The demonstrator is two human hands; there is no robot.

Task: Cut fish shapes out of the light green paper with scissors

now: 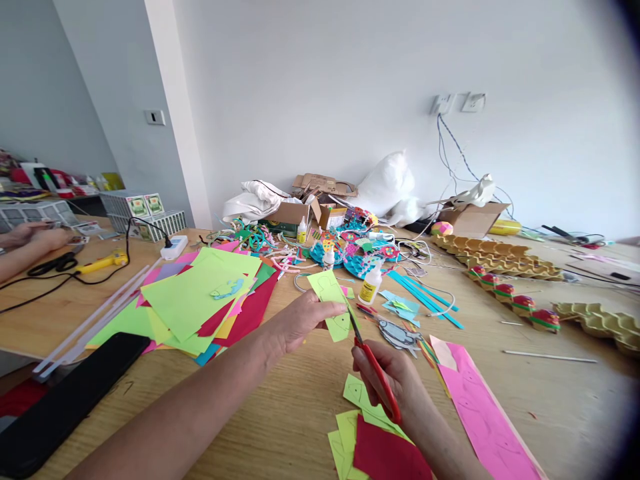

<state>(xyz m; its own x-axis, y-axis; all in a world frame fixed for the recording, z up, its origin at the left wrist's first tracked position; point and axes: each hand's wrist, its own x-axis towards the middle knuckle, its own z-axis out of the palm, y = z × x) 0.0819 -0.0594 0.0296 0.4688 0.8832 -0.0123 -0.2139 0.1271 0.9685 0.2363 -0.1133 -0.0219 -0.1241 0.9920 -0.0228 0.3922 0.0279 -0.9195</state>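
Observation:
My left hand (300, 320) pinches a yellow-green sheet of paper (327, 290) with fish outlines drawn on it, holding it above the table. My right hand (395, 377) grips red-handled scissors (383, 380), whose dark blades meet the right edge of that sheet. How far the blades are apart I cannot make out. Under my right hand lie yellow-green paper pieces (354, 389) with pencil lines, partly covered by a dark red piece (387, 450). A grey-blue fish cutout (397, 333) rests just beyond the scissors, and a pink strip with drawn outlines (480, 400) lies to the right.
Coloured sheets (185, 300) are piled on the left behind a black phone-like slab (75, 400). A glue bottle (371, 283) stands beyond my hands. Egg-carton strips (500, 257) line the right side. At far left, another person's hands (40, 237) are near a yellow glue gun (103, 261).

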